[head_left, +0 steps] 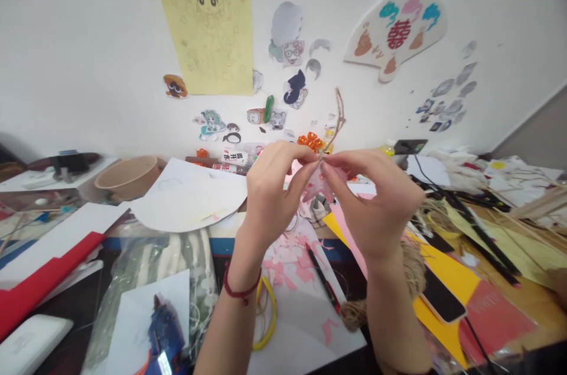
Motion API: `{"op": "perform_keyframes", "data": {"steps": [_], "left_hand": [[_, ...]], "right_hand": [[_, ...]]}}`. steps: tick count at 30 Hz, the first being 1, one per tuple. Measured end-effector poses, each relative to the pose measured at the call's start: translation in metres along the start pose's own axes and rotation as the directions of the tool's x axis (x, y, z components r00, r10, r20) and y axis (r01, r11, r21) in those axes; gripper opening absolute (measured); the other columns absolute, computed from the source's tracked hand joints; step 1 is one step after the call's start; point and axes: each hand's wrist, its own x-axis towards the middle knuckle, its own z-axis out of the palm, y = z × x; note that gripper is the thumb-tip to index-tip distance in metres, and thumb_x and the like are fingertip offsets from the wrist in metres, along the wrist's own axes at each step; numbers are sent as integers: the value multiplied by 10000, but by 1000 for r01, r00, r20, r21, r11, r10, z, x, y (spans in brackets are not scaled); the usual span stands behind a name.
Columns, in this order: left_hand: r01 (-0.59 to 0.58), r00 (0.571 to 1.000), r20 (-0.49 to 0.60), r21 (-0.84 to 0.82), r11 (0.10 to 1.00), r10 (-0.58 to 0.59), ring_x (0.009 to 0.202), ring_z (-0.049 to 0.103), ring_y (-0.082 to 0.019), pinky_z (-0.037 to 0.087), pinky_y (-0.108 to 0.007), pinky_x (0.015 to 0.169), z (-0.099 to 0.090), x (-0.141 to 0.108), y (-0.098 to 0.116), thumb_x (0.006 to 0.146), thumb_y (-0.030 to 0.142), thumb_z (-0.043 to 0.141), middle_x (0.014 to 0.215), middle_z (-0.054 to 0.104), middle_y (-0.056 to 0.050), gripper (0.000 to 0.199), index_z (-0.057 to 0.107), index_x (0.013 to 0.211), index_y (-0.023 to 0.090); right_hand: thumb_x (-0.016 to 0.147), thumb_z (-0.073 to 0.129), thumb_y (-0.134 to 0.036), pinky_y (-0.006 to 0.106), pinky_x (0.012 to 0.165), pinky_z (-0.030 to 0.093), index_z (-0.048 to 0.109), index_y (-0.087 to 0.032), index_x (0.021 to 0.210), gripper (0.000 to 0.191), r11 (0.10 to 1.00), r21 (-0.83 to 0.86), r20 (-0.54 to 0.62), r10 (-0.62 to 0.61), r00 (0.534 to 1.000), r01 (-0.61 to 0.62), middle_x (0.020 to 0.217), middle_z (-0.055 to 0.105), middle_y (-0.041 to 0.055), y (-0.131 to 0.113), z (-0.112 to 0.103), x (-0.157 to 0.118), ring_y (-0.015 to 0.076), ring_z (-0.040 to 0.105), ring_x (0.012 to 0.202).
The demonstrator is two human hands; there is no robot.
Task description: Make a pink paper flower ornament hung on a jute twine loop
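Left hand: thumb and forefinger of the left hand [273, 189] pinched tight at the top of the pink piece [316, 186], a dark red cord bracelet [241, 290] round the wrist!
Right hand: the right hand [376, 198] matches it, thumb and finger closed on the same top edge, tips almost meeting the left's.
Pink piece: up in the air between both hands, above the desk, its points hanging below the thumbs.
Twine: a brown strand [339, 121] rises from right by the fingertips, bending near its top.
Below the hands: pink scraps [287, 263] scatter over white paper, a red-and-black pen [323, 277] among them.
Beside the right forearm: a ball of twine [413, 268], then a phone [444, 299] on yellow card.
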Motion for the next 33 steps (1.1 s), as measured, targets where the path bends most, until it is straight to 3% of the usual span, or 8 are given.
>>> {"op": "perform_keyframes", "data": {"steps": [12,21,33], "left_hand": [[1,1000,22,-38,999,0,741,558,-127,449,-274,702,3,-2,-6,943,159,633,829,675,-7,62,617,897,198],[-18,1000,-5,-31,999,18,717,561,-98,462,-238,684,5,-2,-6,944,158,641,826,670,1,49,610,911,177],[2,1000,-28,-36,999,-3,740,602,-98,511,-231,711,4,-4,-1,931,130,644,839,672,-10,49,622,913,170]], "right_hand": [[908,658,-144,340,787,577,703,-216,972,106,976,-182,12,-120,993,121,951,763,59,6,5,-4,196,712,874],[873,682,-112,287,730,576,674,-198,921,99,960,-216,-20,-184,983,176,872,755,30,9,8,-4,159,711,784],[859,671,-78,288,721,583,665,-185,887,110,964,-189,-22,-196,980,188,858,747,45,7,5,-2,166,717,805]]}}
